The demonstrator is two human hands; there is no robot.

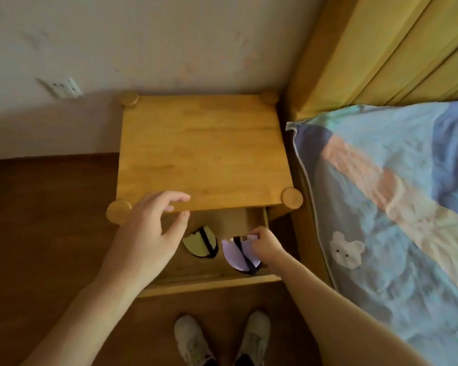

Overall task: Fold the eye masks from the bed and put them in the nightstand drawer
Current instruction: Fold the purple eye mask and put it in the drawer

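Note:
The nightstand drawer (209, 282) is pulled out toward me below the wooden nightstand (201, 151). Inside it lie two folded eye masks. A yellow-green eye mask (196, 244) with a black strap rests at the left. A lilac eye mask (234, 256) with a black strap lies at the right, and my right hand (266, 245) pinches its upper right edge inside the drawer. My left hand (148, 233) hovers open over the drawer's left side, fingers spread near the nightstand's front edge.
The bed (394, 207) with a pastel patchwork cover and a bear print lies close on the right, its yellow headboard (381, 48) behind. A wall socket (62, 87) sits low on the wall at left. My white shoes (222, 339) stand on the dark wooden floor.

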